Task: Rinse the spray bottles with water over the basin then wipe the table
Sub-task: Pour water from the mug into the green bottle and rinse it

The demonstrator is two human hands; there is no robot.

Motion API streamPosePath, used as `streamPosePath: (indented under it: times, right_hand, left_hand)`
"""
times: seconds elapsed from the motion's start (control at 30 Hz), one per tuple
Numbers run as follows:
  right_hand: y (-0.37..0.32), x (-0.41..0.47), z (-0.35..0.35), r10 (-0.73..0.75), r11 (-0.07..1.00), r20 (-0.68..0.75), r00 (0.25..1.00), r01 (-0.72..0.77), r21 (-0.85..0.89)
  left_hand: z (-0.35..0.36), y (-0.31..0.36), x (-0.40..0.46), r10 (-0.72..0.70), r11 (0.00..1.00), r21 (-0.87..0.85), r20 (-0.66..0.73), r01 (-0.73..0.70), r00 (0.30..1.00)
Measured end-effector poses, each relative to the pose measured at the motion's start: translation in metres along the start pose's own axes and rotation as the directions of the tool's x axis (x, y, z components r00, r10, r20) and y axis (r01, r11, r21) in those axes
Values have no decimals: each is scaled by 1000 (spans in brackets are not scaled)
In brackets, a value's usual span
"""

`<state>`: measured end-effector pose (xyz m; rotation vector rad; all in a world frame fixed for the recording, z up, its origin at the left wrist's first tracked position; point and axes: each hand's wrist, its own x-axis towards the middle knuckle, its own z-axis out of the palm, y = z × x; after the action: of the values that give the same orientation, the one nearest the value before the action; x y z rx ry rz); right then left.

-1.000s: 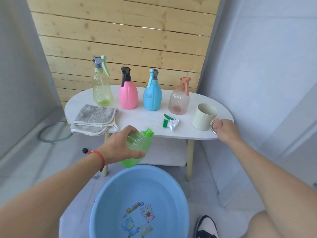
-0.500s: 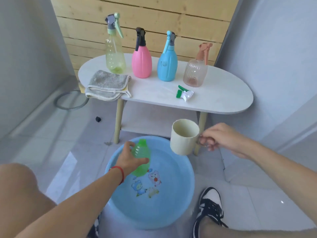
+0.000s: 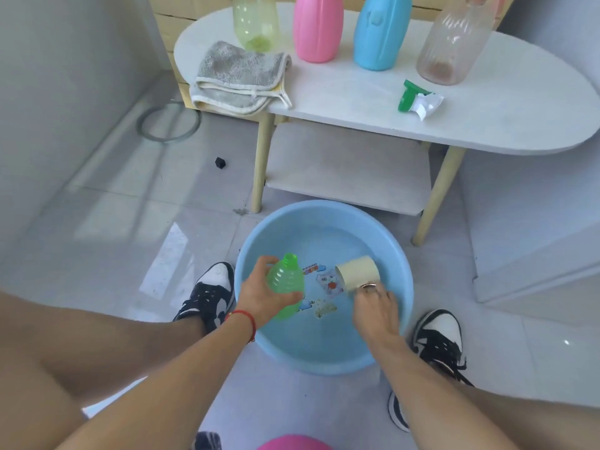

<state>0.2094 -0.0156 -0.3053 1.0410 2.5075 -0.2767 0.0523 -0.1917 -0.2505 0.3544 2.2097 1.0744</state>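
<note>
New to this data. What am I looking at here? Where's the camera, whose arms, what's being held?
There is no machine: a person works with bare hands, and the one wide-angle camera sits on their head, looking down past their arms.

The left hand has its grip on an uncapped green bottle. The right hand holds a cream mug by its handle, tipped on its side. Both are over a blue basin on the floor, between the person's black-and-white shoes.

Behind stands a white table. On it: a grey cloth, four more bottles (yellow-green, pink, blue, clear ribbed) and a loose green-and-white spray head.
</note>
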Motion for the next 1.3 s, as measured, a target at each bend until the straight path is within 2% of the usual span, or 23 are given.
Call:
streamPosePath:
  times: [0.07, 0.13, 0.2, 0.3, 0.37, 0.43, 0.53, 0.63, 0.83, 1.03, 1.3]
  right_hand:
    - [-4, -1, 8, 23, 999, -19, 1000, -22, 42]
    - [-6, -5, 5, 39, 972, -47, 998, -27, 234]
    - [-6, -5, 2, 108, 877, -99, 989, -48, 478]
    - [0, -2, 1, 231, 760, -57, 971, -144, 634]
    - [7, -2, -9, 300, 616, -3, 954, -191, 764]
    - [17, -6, -19, 318, 509, 33, 948, -200, 837]
    - [25, -14, -25, 294, 439, 40, 955, -172, 882]
    - [23, -19, -31, 265, 465, -22, 964, -108, 879]
    - [10, -35, -61, 256, 588, -251, 933, 56, 807]
    - [3, -41, -73, 194, 629, -317, 928, 130, 766]
    - [-7, -40, -81, 104, 754, -465, 879, 236, 614]
  left_hand:
    - [3, -4, -1, 3, 1000, -9, -9, -3, 1000]
    - [5, -6, -3, 26, 1000, 10, -19, -26, 999]
    - [7, -10, -4, 57, 998, 36, -25, -56, 998]
    - [9, -16, -1, 67, 996, 57, -34, -65, 997]
    - [10, -19, 1, 76, 995, 74, -30, -74, 997]
    - [13, -21, 3, 82, 993, 87, -23, -80, 996]
    - [18, -22, 6, 102, 989, 106, -9, -101, 995]
    - [24, -22, 7, 133, 984, 115, 13, -133, 991]
    - [30, -23, 11, 172, 978, 115, 31, -174, 985]
    - [33, -21, 12, 166, 983, 76, 38, -168, 985]
    - [35, -22, 14, 172, 982, 78, 36, -175, 984]
